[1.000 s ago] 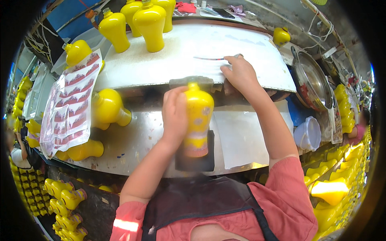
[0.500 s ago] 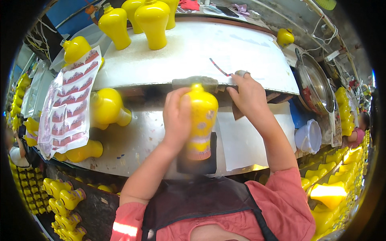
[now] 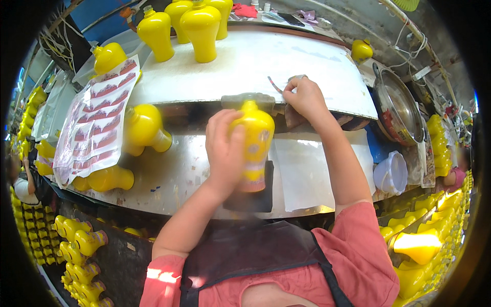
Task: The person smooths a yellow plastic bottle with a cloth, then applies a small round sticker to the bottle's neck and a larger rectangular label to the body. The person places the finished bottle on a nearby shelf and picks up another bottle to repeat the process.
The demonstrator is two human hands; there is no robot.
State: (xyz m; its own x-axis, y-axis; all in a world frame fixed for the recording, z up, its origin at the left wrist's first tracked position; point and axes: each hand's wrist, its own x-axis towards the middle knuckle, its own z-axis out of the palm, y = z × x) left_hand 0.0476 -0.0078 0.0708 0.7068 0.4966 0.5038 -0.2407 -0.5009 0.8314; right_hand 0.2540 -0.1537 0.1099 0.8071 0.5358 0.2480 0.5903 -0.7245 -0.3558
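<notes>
One left hand (image 3: pixel 223 148): clamped around yellow vase (image 3: pixel 260 123) with purplish printed motifs
Right hand (image 3: pixel 303 96): pinched on narrow dark strip (image 3: pixel 274 85)
Patterned sheet (image 3: pixel 98 120): reddish motifs, any writing unreadable

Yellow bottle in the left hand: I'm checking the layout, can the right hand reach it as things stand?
Probably yes: the right hand, pinching a thin strip, is near the yellow bottle, and nothing visible stands between them.

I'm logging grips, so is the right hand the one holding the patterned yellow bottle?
No, the left hand holds the patterned yellow bottle, while the right hand pinches a thin strip.
</notes>
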